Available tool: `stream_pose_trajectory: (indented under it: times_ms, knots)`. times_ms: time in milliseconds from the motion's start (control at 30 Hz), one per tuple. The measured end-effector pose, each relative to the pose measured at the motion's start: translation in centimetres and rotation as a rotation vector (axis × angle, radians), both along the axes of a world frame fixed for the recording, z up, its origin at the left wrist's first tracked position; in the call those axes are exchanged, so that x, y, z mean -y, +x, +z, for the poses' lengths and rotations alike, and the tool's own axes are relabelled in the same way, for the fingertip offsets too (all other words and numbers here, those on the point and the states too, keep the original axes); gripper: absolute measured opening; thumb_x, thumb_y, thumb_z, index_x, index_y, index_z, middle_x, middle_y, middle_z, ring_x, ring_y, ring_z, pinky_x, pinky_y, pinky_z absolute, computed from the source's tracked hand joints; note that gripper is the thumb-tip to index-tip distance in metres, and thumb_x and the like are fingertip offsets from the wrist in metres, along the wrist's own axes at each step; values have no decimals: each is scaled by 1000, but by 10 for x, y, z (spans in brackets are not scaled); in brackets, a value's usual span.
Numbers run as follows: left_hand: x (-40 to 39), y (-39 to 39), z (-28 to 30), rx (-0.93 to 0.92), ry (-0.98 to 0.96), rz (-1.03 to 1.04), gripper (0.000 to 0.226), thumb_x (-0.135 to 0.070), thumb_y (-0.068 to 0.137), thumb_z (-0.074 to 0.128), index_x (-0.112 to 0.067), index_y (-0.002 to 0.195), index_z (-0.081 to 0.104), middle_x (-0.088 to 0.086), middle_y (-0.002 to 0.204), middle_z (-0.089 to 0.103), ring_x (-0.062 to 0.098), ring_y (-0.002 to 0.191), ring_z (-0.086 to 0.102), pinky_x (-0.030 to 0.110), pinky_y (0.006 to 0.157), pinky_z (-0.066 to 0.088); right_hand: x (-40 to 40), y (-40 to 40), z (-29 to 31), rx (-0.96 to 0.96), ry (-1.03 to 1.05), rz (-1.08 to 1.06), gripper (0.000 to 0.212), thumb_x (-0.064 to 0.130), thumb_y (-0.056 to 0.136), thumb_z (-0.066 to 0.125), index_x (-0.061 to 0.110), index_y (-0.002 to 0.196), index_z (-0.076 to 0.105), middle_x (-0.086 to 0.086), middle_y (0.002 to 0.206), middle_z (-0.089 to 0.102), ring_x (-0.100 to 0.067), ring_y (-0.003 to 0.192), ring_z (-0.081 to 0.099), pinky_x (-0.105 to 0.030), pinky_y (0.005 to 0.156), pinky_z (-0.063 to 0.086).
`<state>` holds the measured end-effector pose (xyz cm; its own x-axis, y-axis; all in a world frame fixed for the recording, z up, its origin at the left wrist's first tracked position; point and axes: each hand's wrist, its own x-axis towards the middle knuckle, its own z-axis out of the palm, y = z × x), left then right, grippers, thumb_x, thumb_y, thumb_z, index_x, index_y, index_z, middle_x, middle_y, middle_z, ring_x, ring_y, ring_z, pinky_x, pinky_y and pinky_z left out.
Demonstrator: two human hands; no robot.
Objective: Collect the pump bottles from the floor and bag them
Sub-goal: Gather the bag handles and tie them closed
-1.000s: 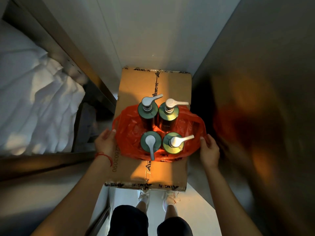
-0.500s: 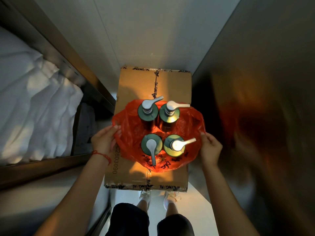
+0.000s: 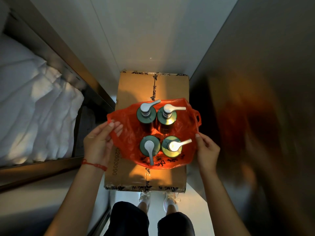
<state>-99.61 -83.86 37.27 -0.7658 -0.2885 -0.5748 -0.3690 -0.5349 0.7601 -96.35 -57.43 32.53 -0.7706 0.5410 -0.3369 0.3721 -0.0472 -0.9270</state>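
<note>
Several green pump bottles with silver pump heads stand upright inside an orange plastic bag (image 3: pixel 131 133) on a cardboard box (image 3: pixel 136 87): a far pair (image 3: pixel 146 114) (image 3: pixel 166 116) and a near pair (image 3: pixel 149 147) (image 3: pixel 171 147). My left hand (image 3: pixel 98 143) pinches the bag's left rim and handle. At the bag's right rim, my right hand (image 3: pixel 207 149) holds the edge between fingertips. The bag's mouth is spread wide around the bottles, and its right handle loop (image 3: pixel 197 116) sticks out free.
The taped box fills a narrow gap between a metal bed frame (image 3: pixel 68 68) with white bedding (image 3: pixel 34 106) on the left and a dark reflective wall (image 3: pixel 255 116) on the right. A white wall (image 3: pixel 144 34) stands behind. My legs and shoes (image 3: pixel 144 200) are just below the box.
Both hands have lifted the bag's sides up around the bottles; the left hand now grips the rim and handle, and the bag's mouth stands wider and higher.
</note>
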Motion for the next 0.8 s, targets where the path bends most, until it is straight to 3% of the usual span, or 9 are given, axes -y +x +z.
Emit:
stream_pose_trajectory:
  times_ms: [100,233,367,533,667,800]
  knots:
    - [1,0,5,5,1,-5,12,-3,85,54,-10,87,63,0,71,75,12,74,70,21,66,57,-3,0,2,12,2,3,18,11,87,57,23,94,68,4,86,70,-2,78,66,-13,67,52]
    - [3,2,5,22,-24,-4,12,-2,85,53,-10,87,62,0,70,74,12,72,70,21,65,57,-14,-13,-1,33,90,-80,20,13,87,58,15,105,66,-5,95,68,-15,90,63,-19,75,51]
    - [4,1,3,29,-32,-15,13,-2,86,51,-10,87,62,0,70,74,12,72,70,21,66,57,-25,-36,-19,162,114,-124,28,17,89,54,4,112,63,-14,111,66,-19,102,59,-30,90,45]
    - [2,-1,1,44,-60,-27,14,-2,87,50,-10,86,62,0,68,74,11,71,70,22,67,57,-27,-55,-47,313,93,-88,32,20,90,51,5,117,61,-17,119,63,-28,112,57,-43,101,43]
    - [-1,0,-1,44,-79,-34,15,-1,87,50,-9,85,63,0,67,74,12,69,70,22,65,58,-29,-61,-63,426,-135,-165,41,14,86,59,4,125,51,-21,122,60,-31,110,57,-42,100,45]
    - [-3,1,-4,46,-78,-33,20,1,87,49,-9,79,65,2,66,74,12,67,70,22,64,58,-27,-59,-69,459,-463,-221,39,11,82,61,2,119,54,-14,99,63,-30,89,62,-37,82,50]
